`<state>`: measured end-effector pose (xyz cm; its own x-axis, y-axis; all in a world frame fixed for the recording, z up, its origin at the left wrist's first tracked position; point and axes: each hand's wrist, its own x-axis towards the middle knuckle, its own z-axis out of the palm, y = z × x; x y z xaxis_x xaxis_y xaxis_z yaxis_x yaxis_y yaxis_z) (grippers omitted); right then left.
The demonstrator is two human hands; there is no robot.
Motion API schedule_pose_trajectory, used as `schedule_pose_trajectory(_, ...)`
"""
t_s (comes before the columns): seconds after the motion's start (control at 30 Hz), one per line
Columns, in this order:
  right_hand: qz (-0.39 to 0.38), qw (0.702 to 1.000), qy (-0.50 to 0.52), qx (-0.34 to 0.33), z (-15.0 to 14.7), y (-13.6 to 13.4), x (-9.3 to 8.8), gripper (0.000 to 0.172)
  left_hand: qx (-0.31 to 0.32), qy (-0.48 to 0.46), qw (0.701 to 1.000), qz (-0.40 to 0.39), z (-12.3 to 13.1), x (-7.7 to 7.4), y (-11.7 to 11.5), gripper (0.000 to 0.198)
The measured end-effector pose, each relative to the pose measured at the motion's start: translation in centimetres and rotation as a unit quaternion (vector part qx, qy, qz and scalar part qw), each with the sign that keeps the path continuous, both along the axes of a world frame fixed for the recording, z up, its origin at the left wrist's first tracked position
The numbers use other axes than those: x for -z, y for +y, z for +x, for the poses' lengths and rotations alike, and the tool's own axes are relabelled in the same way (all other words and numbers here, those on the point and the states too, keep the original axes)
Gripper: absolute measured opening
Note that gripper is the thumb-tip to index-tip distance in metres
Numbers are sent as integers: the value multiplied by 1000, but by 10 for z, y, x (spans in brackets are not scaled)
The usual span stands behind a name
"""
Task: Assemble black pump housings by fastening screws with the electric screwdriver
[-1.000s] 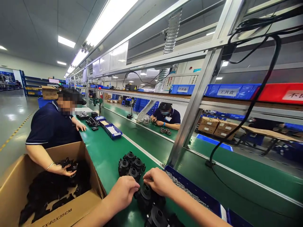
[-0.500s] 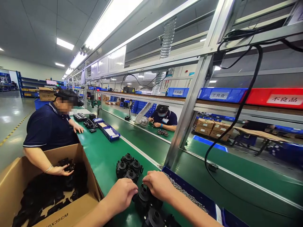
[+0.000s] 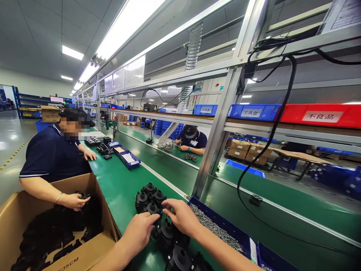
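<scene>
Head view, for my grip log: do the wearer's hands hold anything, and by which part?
Cannot be told: left hand and right hand are near black housings; anything pinched is indistinct.

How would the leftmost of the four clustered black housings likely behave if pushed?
The leftmost housing looks rigid, its outline crisp. It would probably slide, not roll, standing squat on the green bench. Pushed right, it might nudge its close neighbours.

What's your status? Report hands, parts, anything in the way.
Left hand, right hand at black parts; grip unclear. Parts grouped on green bench. Nothing seen blocking.
</scene>
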<state>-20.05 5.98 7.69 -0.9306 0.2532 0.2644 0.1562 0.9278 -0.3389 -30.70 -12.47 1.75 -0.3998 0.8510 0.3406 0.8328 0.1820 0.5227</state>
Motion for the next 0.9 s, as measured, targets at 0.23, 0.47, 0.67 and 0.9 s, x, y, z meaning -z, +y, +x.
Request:
schedule_pose_trajectory(0.23, 12, 1000, -4, -16, 0, 0, 4, 15, -36, -1, 992, -118, 13, 17, -10, 21)
schedule_pose_trajectory(0.47, 37, 998, -24, -50, 6, 2, 4, 25, -62, -14, 986, -152, 10, 26, 0, 14)
schedule_pose_trajectory(0.67, 30, 996, -56, -59, 2, 2, -6, 29, -55, -1, 984, -167, 16, 33, -10, 31)
schedule_pose_trajectory(0.9, 49, 995, -50, -75, 22, 4, -23, 27, -30, -92, 989, 114, 21, 28, -34, 29)
